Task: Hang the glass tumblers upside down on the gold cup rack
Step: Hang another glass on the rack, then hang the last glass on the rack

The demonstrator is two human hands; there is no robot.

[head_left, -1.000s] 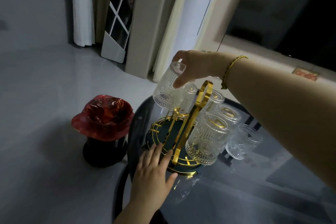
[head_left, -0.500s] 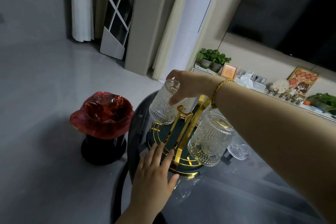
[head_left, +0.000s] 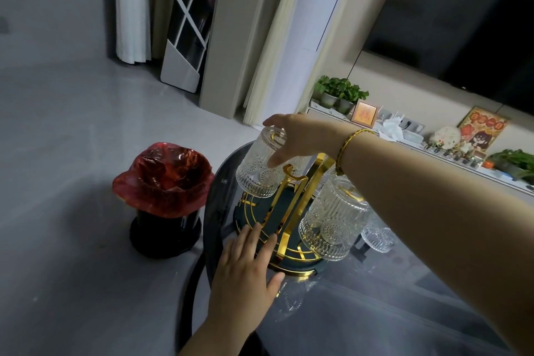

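Tumbler [head_left: 260, 167] inverted in right hand [head_left: 300, 136], seemingly over rack [head_left: 291, 205].

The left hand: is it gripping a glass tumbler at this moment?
No. The left hand lies flat and open on the rim of the gold cup rack, while the right hand holds the tumbler.

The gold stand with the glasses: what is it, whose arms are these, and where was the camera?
No machine here: these are a person's two bare hands, filmed by a camera worn on the head, looking forward and down. The gold cup rack stands on a dark round table. The right hand grips a glass tumbler upside down by its base, at the rack's far side. The left hand lies flat on the rack's base tray. Another tumbler already hangs upside down on the near side. A bin with a red bag stands on the floor beside the table.
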